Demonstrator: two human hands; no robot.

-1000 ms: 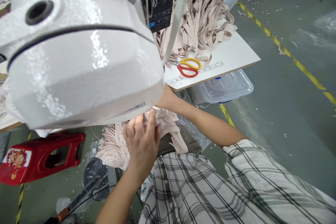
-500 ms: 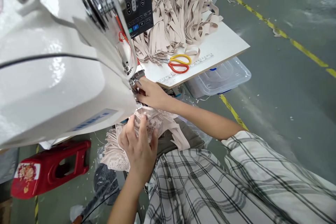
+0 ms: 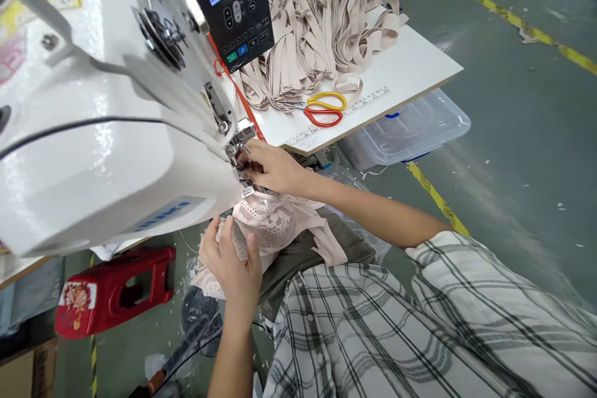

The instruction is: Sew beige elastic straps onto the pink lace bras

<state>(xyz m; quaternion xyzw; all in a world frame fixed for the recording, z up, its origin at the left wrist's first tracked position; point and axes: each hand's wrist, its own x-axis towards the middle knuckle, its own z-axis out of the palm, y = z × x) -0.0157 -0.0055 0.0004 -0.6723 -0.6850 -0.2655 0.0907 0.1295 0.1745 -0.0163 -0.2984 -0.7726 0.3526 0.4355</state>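
A pale pink lace bra (image 3: 273, 221) hangs from beneath the needle area of the white sewing machine (image 3: 116, 174), its cup facing up and its straps falling over my lap. My left hand (image 3: 236, 264) is open, fingers spread, at the left side of the lace. Close by the presser foot (image 3: 246, 189), my right hand (image 3: 275, 168) has its fingers bent together under the machine head. What those fingertips hold is hidden behind the metal parts.
Beige fabric strips (image 3: 321, 31) are heaped on the white table (image 3: 410, 68), with yellow-and-red scissors (image 3: 324, 109) in front. A control panel (image 3: 228, 6) stands beside the machine. Below are a clear plastic bin (image 3: 420, 127) and a red stool (image 3: 116, 289).
My left hand has drawn back from the cup toward the left and down, uncovering more lace. The right hand stays by the presser foot. The whole view has shifted slightly.
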